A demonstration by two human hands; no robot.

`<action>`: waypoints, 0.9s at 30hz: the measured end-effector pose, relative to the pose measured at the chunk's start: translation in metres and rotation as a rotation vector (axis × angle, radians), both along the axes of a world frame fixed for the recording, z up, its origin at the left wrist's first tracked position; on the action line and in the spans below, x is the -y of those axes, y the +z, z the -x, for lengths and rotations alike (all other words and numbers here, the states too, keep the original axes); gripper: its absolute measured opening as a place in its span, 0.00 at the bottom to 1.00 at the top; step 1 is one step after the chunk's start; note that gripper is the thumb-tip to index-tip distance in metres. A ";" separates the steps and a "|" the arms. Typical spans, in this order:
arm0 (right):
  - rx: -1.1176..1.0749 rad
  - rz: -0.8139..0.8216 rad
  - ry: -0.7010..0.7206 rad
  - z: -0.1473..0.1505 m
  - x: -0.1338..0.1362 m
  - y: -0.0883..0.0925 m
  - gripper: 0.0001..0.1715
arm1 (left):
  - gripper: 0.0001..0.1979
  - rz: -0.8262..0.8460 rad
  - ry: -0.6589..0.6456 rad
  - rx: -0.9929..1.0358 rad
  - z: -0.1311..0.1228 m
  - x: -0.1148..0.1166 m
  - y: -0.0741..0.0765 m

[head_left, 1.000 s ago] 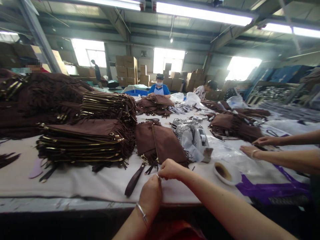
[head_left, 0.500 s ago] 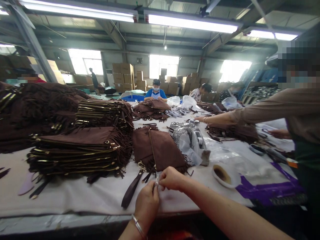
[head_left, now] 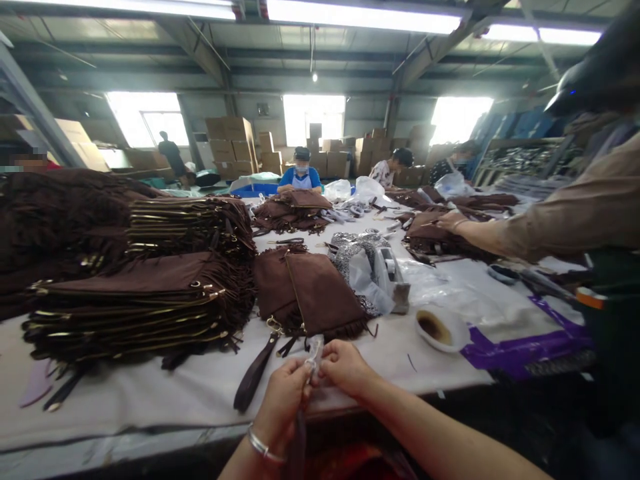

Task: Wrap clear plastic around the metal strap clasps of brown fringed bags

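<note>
My left hand (head_left: 289, 393) and my right hand (head_left: 345, 365) meet at the table's front edge, fingers pinched around a small whitish translucent wrapping (head_left: 315, 352). A dark strap hangs below my left hand. Just beyond lies a brown fringed pouch (head_left: 320, 290) with a gold zipper slanting across it. A dark wrist strap (head_left: 254, 377) with a gold clasp extends from the pouch toward the front edge, left of my hands. To the left rises a stack of brown pouches (head_left: 125, 310) with gold zippers.
A tape dispenser (head_left: 395, 280), clear plastic, a tape roll (head_left: 435, 328) and purple plastic (head_left: 530, 350) lie to the right. A person's arm (head_left: 480, 233) reaches in from the right. More pouches (head_left: 175, 223) are piled behind; other people sit across the table.
The whitish wrapping now stands up more visibly between my hands, and a dark strap shows below my left hand. The person's arm at right has moved right onto the brown pouches. The view has shifted.
</note>
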State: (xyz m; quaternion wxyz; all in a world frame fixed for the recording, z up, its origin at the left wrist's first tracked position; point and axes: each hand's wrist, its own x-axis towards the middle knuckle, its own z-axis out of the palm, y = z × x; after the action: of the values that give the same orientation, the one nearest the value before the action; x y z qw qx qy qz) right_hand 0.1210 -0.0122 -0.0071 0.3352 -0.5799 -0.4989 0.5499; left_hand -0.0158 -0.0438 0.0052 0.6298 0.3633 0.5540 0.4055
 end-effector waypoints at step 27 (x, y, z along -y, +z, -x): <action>-0.546 0.260 -0.053 -0.018 0.031 0.013 0.23 | 0.15 -0.347 -0.180 -0.495 -0.011 0.028 0.010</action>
State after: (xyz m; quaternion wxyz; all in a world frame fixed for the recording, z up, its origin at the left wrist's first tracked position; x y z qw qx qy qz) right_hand 0.1392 -0.0431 0.0057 0.3942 -0.4616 -0.3007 0.7356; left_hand -0.0048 -0.0714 0.0156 0.4378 0.6007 0.5784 0.3360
